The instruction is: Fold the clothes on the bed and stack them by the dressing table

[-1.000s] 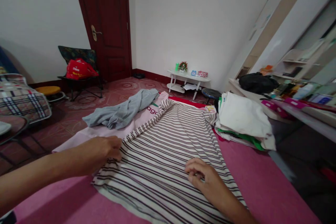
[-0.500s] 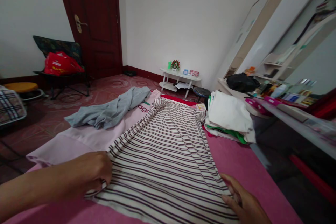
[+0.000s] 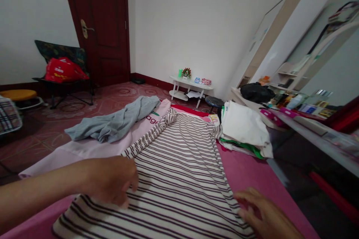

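A striped shirt [image 3: 179, 179], cream with dark lines, lies spread on the pink bed cover [image 3: 238, 164], its left side rolled inward farther up. Over its left edge is my left hand [image 3: 114, 179], fingers loosely bent and apart, with no cloth visibly pinched. At the right edge of the shirt, my right hand [image 3: 263, 213] has its thumb and forefinger apart, tips at the cloth. Under the shirt's left side is a pale pink garment [image 3: 67, 153] with lettering. A crumpled grey garment [image 3: 117, 119] rests on it.
A stack of folded clothes [image 3: 244, 123], white on top, sits at the right. Beyond it are a dressing table with a black bag [image 3: 256, 92] and bottles. A low white table [image 3: 190, 82] stands by the wall; a folding chair holds a red bag [image 3: 64, 70].
My left hand has let go of the shirt's left edge and shifted slightly right. The lower left part of the shirt now lies spread farther left. My right hand has barely moved.
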The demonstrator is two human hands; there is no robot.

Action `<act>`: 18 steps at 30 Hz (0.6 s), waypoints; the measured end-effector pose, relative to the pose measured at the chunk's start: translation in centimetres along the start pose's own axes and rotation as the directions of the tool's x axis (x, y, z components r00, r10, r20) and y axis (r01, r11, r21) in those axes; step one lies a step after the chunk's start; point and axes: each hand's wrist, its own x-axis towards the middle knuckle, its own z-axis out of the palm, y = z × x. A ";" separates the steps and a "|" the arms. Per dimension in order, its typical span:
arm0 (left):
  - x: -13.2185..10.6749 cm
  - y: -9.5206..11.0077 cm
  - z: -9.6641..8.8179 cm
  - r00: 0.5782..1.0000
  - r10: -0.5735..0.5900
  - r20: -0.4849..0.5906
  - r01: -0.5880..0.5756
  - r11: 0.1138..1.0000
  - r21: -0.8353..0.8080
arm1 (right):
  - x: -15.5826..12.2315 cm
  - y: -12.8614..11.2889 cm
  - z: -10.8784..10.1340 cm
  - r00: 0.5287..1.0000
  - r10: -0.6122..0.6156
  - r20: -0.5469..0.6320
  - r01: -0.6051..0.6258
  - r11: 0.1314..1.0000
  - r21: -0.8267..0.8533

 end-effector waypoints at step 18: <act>22.1 -10.6 1.6 0.842 -0.086 -0.533 0.298 0.897 0.326 | 25.7 -2.5 9.3 0.937 -0.349 -0.011 0.292 0.800 -0.524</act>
